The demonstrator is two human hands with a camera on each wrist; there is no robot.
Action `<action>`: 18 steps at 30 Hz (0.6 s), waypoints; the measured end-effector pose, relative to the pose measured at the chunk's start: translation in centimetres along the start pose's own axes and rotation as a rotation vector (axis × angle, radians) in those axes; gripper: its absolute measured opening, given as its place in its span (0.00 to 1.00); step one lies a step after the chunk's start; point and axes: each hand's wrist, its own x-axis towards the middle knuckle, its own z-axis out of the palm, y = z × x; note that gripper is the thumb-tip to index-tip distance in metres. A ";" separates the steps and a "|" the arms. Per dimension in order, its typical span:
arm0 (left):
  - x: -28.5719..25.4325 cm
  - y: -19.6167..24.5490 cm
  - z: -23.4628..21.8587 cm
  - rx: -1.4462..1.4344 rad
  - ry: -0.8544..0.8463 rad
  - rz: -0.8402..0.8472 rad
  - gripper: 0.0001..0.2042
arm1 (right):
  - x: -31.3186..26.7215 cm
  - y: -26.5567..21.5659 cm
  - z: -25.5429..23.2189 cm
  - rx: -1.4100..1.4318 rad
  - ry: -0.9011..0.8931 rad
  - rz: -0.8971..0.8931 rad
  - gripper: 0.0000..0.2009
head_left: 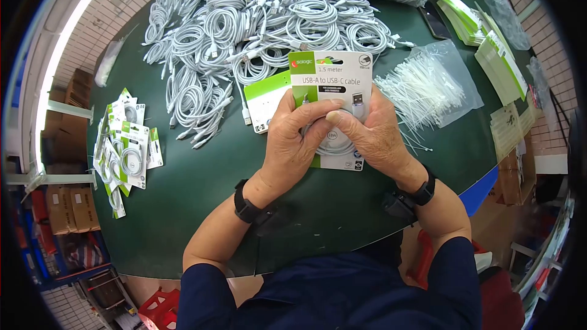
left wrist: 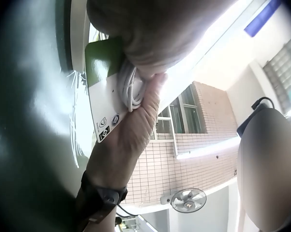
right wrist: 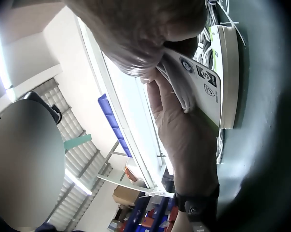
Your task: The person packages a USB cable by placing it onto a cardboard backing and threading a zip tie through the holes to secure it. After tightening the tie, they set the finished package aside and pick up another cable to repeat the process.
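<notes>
A green and white cable card [head_left: 333, 73], printed "USB-A to USB-C cable", is held upright between both hands above the table. A white coiled cable [head_left: 347, 148] lies against its front, its USB plug [head_left: 358, 101] near the card's right edge. My left hand [head_left: 292, 140] grips the card's left side, thumb across the coil. From the other side my right hand [head_left: 380, 140] grips it, its thumb meeting the left one over the coil. In the left wrist view the coil [left wrist: 132, 89] bulges from the card under the fingers. Behind it lies a stack of cards [head_left: 260, 99].
A large heap of grey-white coiled cables [head_left: 244, 24] covers the table's back. Carded cables [head_left: 125, 153] are piled at left. White cable ties [head_left: 428, 88] spill from a clear bag on the right, near a dark phone [head_left: 434, 21] and more card stacks [head_left: 501, 67].
</notes>
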 end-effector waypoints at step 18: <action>-1.1 1.2 1.1 0.141 0.042 -0.017 0.34 | 0.6 0.1 -0.7 0.112 0.293 -0.055 0.13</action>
